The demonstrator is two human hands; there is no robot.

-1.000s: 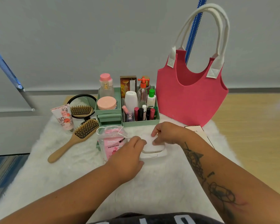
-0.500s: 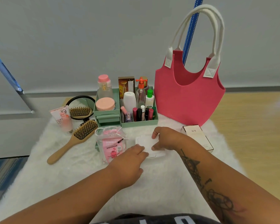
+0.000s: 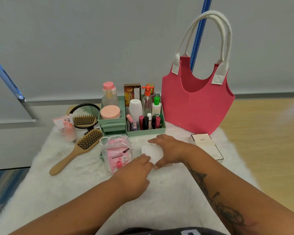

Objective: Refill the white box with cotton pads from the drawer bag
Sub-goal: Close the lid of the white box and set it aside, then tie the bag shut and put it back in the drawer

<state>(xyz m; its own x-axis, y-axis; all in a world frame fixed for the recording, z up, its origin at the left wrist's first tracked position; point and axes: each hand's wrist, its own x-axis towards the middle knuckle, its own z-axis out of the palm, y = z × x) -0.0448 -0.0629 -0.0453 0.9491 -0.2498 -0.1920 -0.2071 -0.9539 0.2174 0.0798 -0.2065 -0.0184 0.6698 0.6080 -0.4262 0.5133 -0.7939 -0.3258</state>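
Observation:
A small white box (image 3: 151, 152) lies on the white fur mat in front of the green organizer. My right hand (image 3: 171, 150) spans it from the right, fingers over its far edge and thumb at its near edge. My left hand (image 3: 134, 173) rests on the mat with its fingertips pressed against the box's near-left corner. I cannot tell whether the lid is open. Just left of the box stands a clear drawstring bag of cotton pads (image 3: 116, 155) with a pink label, its top gathered loosely. Neither hand touches the bag.
Behind the box stands a green organizer (image 3: 145, 132) with bottles, lipsticks and small drawers (image 3: 113, 127). A pink felt tote (image 3: 196, 106) stands at back right, with a cream perfume box (image 3: 206, 146) in front of it. At left lie a wooden hairbrush (image 3: 78, 149), a tube (image 3: 64, 128) and a mirror (image 3: 85, 116).
My right hand has shifted on the white box, its thumb now at the near edge. My left hand stays at the box's corner. The perfume box has come into view.

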